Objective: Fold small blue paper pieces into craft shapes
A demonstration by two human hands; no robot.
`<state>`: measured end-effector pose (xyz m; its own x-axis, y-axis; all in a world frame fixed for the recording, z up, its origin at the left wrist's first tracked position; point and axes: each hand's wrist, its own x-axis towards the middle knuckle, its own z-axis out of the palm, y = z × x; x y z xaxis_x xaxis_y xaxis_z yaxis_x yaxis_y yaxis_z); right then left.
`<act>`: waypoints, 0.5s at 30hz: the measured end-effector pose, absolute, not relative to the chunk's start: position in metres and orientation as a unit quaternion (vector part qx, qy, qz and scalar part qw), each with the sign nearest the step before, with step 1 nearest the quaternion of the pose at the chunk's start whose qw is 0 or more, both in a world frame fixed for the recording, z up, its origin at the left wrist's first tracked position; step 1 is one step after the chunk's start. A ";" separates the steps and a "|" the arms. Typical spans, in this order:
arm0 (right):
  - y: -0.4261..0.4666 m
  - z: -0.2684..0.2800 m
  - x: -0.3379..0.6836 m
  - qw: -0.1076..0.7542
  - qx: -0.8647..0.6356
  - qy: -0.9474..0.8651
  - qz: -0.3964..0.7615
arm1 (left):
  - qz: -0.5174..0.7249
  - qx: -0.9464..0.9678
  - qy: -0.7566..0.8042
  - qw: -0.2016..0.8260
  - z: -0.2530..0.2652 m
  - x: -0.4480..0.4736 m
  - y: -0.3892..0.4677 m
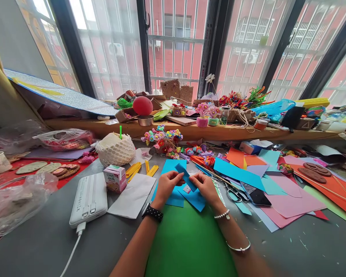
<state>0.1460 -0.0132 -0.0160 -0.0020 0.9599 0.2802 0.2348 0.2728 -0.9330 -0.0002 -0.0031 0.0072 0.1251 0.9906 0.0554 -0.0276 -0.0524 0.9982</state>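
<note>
Between my two hands is a small folded strip of blue paper (187, 177), held tilted above the work surface. My left hand (169, 185) pinches its left edge, thumb against fingers. On the other side, my right hand (206, 187) grips the strip's right edge with closed fingertips. Beneath them lie larger sheets of blue paper (175, 199), which rest partly on a green mat (190, 242). A pair of scissors (236, 195) lies just right of my right hand, close to a dark phone (258, 197).
Left of my hands are a white napkin (134, 194), folded yellow paper strips (152, 170), a small pink carton (115, 179) and a white power bank (89, 198) with a cable. Coloured paper sheets (294, 196) spread to the right. A netted coconut (116, 150) stands behind.
</note>
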 end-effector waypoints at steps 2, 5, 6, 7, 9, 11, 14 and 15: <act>-0.013 -0.017 0.146 0.508 -0.497 -0.617 0.337 | 0.483 0.540 0.448 0.523 0.007 0.000 -0.003; -0.013 -0.017 0.147 0.506 -0.505 -0.619 0.325 | 0.465 0.549 0.443 0.534 0.006 0.000 -0.001; -0.013 -0.017 0.147 0.509 -0.504 -0.617 0.327 | 0.459 0.555 0.441 0.536 0.005 0.000 -0.001; -0.014 -0.017 0.146 0.514 -0.500 -0.612 0.333 | 0.454 0.560 0.439 0.536 0.004 0.000 -0.001; -0.014 -0.015 0.146 0.527 -0.490 -0.598 0.354 | 0.449 0.567 0.437 0.534 0.003 0.000 0.000; -0.015 -0.013 0.147 0.532 -0.480 -0.586 0.377 | 0.444 0.570 0.437 0.535 0.003 0.000 -0.001; -0.016 -0.011 0.147 0.525 -0.473 -0.593 0.386 | 0.440 0.587 0.448 0.511 0.005 -0.002 -0.002; -0.017 -0.010 0.148 0.519 -0.475 -0.602 0.377 | 0.444 0.596 0.458 0.487 0.006 -0.004 -0.001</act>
<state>0.1479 -0.0166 -0.0097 -0.0097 0.9639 0.2661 0.1805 0.2635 -0.9476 -0.0037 -0.0014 0.0061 0.1860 0.9790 0.0838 0.1124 -0.1060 0.9880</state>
